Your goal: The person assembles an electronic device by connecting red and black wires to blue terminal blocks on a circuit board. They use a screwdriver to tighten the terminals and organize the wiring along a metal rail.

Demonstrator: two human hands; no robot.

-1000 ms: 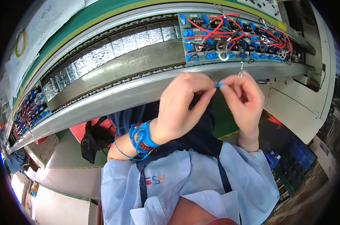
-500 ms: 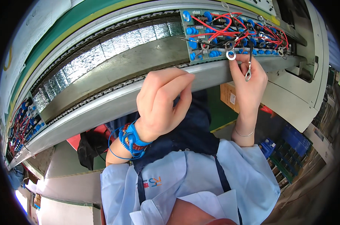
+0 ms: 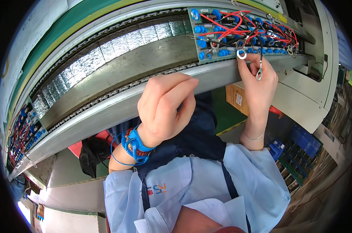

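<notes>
My right hand (image 3: 259,83) is raised at the front rail, near the lower edge of a circuit board (image 3: 205,37). Its thumb and forefinger pinch a silvery ring terminal (image 3: 241,54). A black wire (image 3: 261,56) hangs over the fingers of that hand, with another ring terminal (image 3: 259,74) at its end. Blue disc-shaped components and tangled red and black wires cover the board. To the left, in front of the rail, my left hand (image 3: 164,106) is closed, fingers bent and pressed together. Whatever may be between its fingertips cannot be made out.
The board rests between the rails of a chain conveyor (image 3: 117,97). A second wired board (image 3: 26,134) sits at its far left end. On the right stands a beige machine housing (image 3: 300,95). A cardboard box (image 3: 236,98) and blue crates (image 3: 306,139) lie lower down.
My left hand has shifted slightly left. The right hand keeps its pinch on the ring terminal, which sits slightly higher and further right. The board appears slightly further right along the conveyor.
</notes>
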